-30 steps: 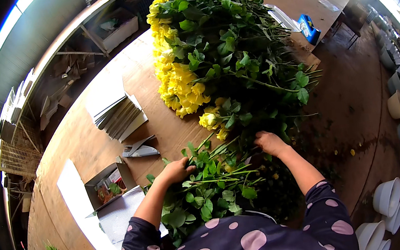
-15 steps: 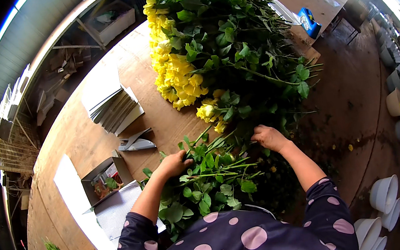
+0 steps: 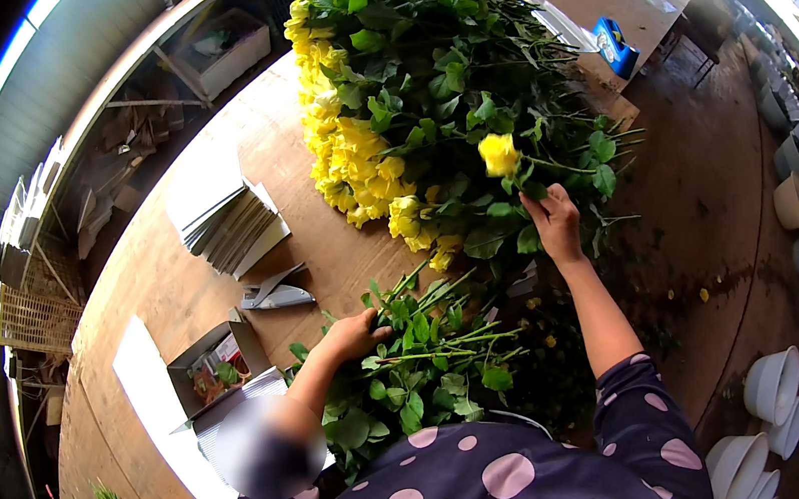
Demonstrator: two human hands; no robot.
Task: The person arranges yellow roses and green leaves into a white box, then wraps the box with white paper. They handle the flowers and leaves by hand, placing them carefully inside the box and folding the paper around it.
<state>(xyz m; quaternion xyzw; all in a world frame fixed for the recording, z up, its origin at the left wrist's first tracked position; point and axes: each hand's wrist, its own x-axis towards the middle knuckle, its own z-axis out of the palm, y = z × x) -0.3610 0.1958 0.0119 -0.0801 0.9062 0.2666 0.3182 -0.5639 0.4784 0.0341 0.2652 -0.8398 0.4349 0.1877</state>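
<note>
Raised in my right hand [image 3: 555,217] is a single yellow rose [image 3: 499,155], its stem pinched between thumb and fingers. The bloom points up and left, in front of the big heap of yellow roses [image 3: 443,82], whose flower heads lie to the left and stems to the right. My left hand [image 3: 355,335] is closed on a bunch of leafy green stems [image 3: 419,323] close to my body. Cut stem ends of that bunch show at its upper and right sides. A few yellow blooms [image 3: 411,223] lie at the heap's near corner.
Left of the heap lie a stack of card sheets [image 3: 241,230] and a grey hand tool [image 3: 276,290]. Nearer are an open box [image 3: 218,364] and corrugated paper [image 3: 241,422]. A blue object [image 3: 614,48] sits far right; white tubs [image 3: 773,384] stand at lower right.
My right hand has moved up and slightly right, and a yellow rose now shows in it. My left hand keeps its place on the stems.
</note>
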